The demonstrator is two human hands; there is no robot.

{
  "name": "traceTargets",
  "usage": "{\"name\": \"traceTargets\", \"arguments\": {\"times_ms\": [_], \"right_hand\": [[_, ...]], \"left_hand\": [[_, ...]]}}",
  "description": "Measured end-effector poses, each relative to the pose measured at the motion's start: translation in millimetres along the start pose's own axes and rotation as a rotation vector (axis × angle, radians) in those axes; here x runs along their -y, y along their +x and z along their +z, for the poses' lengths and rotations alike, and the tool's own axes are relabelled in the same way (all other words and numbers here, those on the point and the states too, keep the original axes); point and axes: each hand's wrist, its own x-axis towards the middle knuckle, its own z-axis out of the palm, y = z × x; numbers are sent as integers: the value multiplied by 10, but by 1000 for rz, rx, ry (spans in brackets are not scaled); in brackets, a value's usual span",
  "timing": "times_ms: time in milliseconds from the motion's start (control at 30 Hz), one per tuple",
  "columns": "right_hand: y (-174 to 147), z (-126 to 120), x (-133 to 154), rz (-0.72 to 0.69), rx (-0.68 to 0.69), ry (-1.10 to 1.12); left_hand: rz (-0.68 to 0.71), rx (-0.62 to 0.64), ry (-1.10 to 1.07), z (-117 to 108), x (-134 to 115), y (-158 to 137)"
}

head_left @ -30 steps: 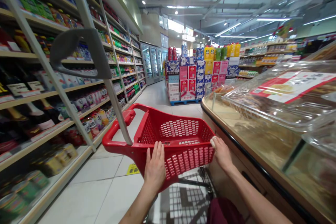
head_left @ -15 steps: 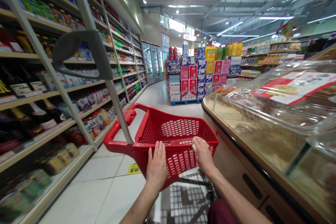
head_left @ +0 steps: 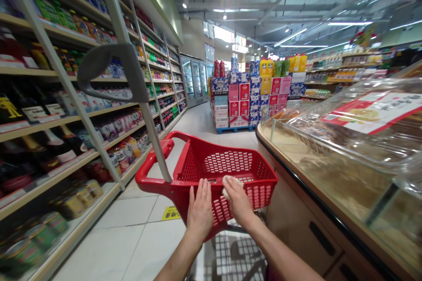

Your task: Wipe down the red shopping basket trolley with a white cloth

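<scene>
A red plastic shopping basket (head_left: 260, 181) with perforated sides stands in front of me, its inside visible from above. My left hand (head_left: 200, 213) lies against the near rim with its fingers stretched out and nothing in them. Just to its right, my right hand (head_left: 239, 202) presses a crumpled whitish cloth (head_left: 226, 193) onto the same rim. Most of the cloth is hidden beneath the fingers. From the basket's left side a metal pole rises, bearing a grey loop handle (head_left: 138, 77).
Shelves (head_left: 75, 123) of bottles and cans run along the left. At right is a wooden counter (head_left: 303, 210) with clear-lidded food packs (head_left: 365, 118). Stacked drink boxes (head_left: 239, 103) stand ahead on a blue pallet. A yellow floor sticker (head_left: 170, 213) lies left of the basket.
My right hand has slid the cloth leftward along the near rim, closer to my left hand. The left hand stays on the rim. The whole view has shifted slightly.
</scene>
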Motion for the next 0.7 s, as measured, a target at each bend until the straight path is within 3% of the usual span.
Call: {"name": "traceTargets", "arguments": {"times_ms": [67, 200, 267, 367, 433, 600, 700], "right_hand": [[11, -45, -57, 18, 15, 17], [-8, -152, -296, 264, -30, -60], [-5, -100, -197, 218, -35, -54], [25, 30, 100, -4, 15, 27], [47, 48, 154, -54, 35, 57], [87, -80, -127, 237, -45, 26], [146, -57, 71, 195, -36, 162]], "left_hand": [[11, 19, -2, -16, 13, -4], [21, 30, -8, -14, -3, -18], [13, 29, -9, -11, -25, -17], [18, 36, -14, -38, 2, -9], [5, 20, -14, -78, 86, -5], [-33, -8, 18, -164, 331, -13], [-36, 6, 25, -168, 349, -14]]}}
